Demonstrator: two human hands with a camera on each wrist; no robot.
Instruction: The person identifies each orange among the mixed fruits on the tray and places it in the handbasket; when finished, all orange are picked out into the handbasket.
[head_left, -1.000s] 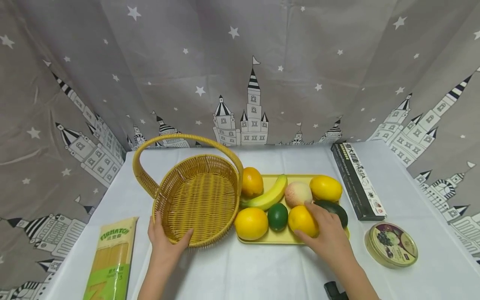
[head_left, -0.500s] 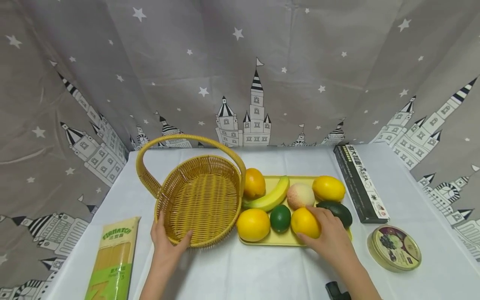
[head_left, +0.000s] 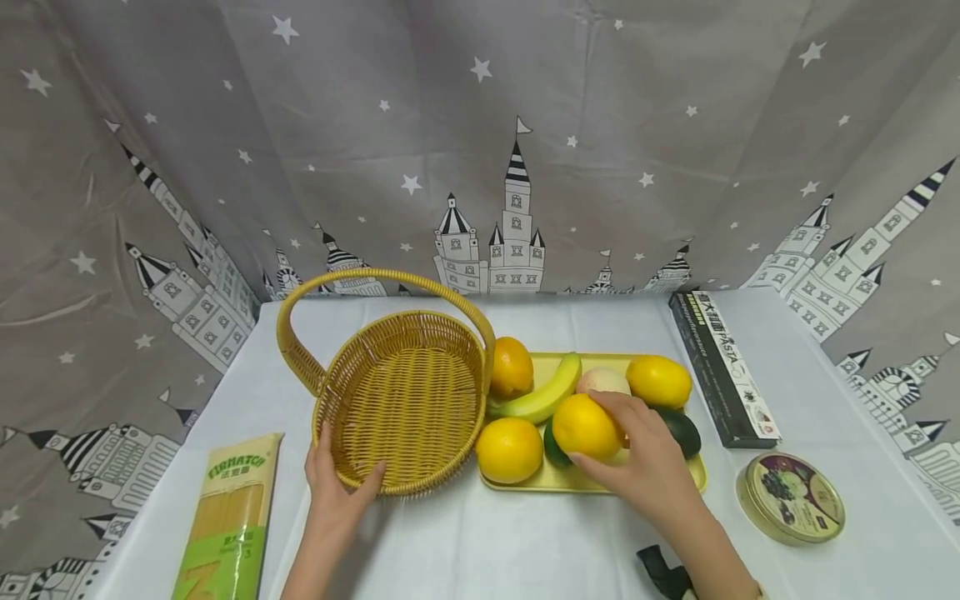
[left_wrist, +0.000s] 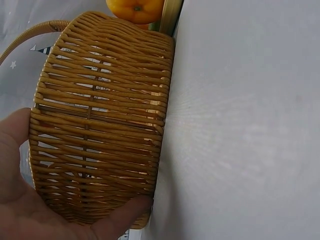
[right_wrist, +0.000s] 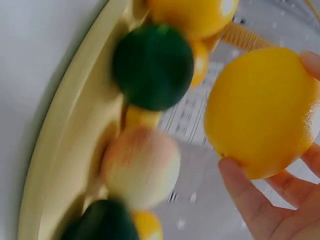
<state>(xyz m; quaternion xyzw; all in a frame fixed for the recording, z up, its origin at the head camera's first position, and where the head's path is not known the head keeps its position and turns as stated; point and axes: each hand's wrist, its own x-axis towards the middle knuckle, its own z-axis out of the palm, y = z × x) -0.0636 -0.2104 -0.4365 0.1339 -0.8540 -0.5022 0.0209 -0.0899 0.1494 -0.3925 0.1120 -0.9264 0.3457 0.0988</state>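
Note:
In the head view my right hand (head_left: pixel 648 454) grips a yellow lemon (head_left: pixel 587 427) between thumb and fingers. The right wrist view has the lemon (right_wrist: pixel 262 112) raised beside the other fruit, apart from the tray. My left hand (head_left: pixel 337 487) holds the front left rim of the wicker basket (head_left: pixel 408 417), which has no fruit in it. Seen from the left wrist, a digit reaches the rim and another lies low along the basket's woven side (left_wrist: pixel 100 120). The yellow tray (head_left: pixel 543 485) carries a peach (head_left: pixel 602 381), a banana (head_left: pixel 542 400) and a green fruit (head_left: pixel 553 446), partly hidden by the held lemon.
Also on the tray are an orange (head_left: pixel 512 367), two more yellow fruits and a dark avocado (head_left: pixel 681 432). A pasta box (head_left: pixel 726 371) and round tin (head_left: pixel 791 497) stand right. A spaghetti pack (head_left: pixel 228 517) lies left; a black object (head_left: pixel 663 573) sits by the right forearm.
My right hand has lifted the lemon off the tray and carried it slightly left, so that it now covers part of the green fruit. The left hand and basket keep their places.

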